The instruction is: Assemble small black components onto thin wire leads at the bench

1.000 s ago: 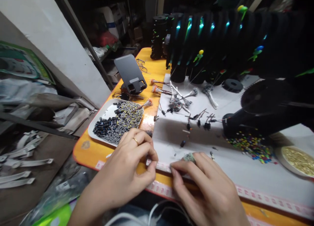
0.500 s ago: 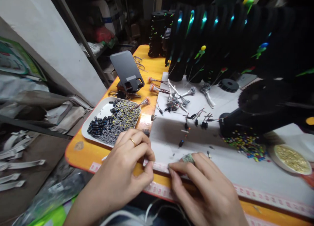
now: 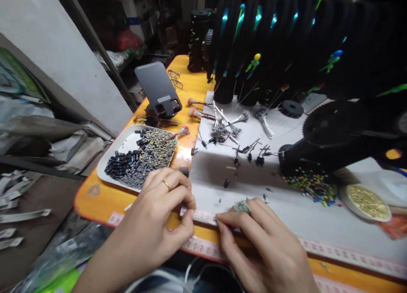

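Observation:
My left hand (image 3: 165, 204), with a gold ring, is at the board's front edge, thumb and index finger pressed together. Across a short gap, my right hand (image 3: 263, 242) makes a similar pinch, a greenish wrap round one finger. Whatever lies between either pair of fingertips is too small or hidden to name. Beneath the fingertips runs a pink-and-white measuring tape strip (image 3: 205, 217) along the edge of the white board (image 3: 203, 187). Just beyond lie a small black cylindrical part (image 3: 226, 183) and a tiny grey piece (image 3: 219, 200). Beside my left hand is a white tray (image 3: 102, 168) of black cylinders and grey pieces.
Behind the tray stands a phone holder (image 3: 159, 89). Bundles of wire-like stems (image 3: 222, 127) lie at the board's back. A large black ribbed machine (image 3: 273, 43) looms behind. To the right are coloured beads (image 3: 313, 185) and a bowl (image 3: 386, 214) of gold-coloured bits.
The view has shifted slightly, so the table and its things sit a little further left. Both hands keep nearly the same pinched pose at the board's edge.

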`<state>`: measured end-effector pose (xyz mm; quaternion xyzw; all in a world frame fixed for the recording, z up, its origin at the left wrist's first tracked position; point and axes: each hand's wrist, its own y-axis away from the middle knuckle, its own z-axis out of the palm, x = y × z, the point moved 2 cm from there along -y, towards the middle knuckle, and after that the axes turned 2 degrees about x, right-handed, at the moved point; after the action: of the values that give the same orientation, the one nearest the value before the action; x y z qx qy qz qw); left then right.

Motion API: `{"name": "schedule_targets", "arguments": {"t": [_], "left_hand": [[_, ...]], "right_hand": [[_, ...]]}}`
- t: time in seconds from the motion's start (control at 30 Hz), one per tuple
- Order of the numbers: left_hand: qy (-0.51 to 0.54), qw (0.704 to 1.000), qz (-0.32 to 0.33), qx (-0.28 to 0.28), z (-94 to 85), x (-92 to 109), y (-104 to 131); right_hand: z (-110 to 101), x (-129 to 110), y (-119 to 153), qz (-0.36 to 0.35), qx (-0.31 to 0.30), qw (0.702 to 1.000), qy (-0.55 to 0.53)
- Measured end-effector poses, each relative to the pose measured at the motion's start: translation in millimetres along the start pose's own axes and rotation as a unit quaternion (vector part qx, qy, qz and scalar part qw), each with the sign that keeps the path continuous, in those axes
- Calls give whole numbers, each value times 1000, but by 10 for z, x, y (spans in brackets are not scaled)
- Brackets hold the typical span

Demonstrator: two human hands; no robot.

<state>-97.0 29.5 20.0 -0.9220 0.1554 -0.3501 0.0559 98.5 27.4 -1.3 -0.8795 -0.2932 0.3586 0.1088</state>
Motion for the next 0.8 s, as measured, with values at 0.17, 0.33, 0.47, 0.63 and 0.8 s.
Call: {"name": "schedule_targets", "arguments": {"t": [0.17,0.33,0.47,0.63,0.8], "left_hand": [[-7,1000,-9,0,0,3,-1],[0,1000,-20,-5,10,-1,-1],[5,1000,-19,-1,9,-7,12],[5,1000,-16,5,12,-14,16],[3,1000,-18,4,20,-9,7]], "right_hand": [[11,4,-5,-2,5,1000,9],[-4,32,2,-13,-20,1000,10],[-10,44,5,-21,-19,1000,13],[-11,35,0,-16,-16,1000,8],[-43,34,17,-8,-9,1000,9]]}}
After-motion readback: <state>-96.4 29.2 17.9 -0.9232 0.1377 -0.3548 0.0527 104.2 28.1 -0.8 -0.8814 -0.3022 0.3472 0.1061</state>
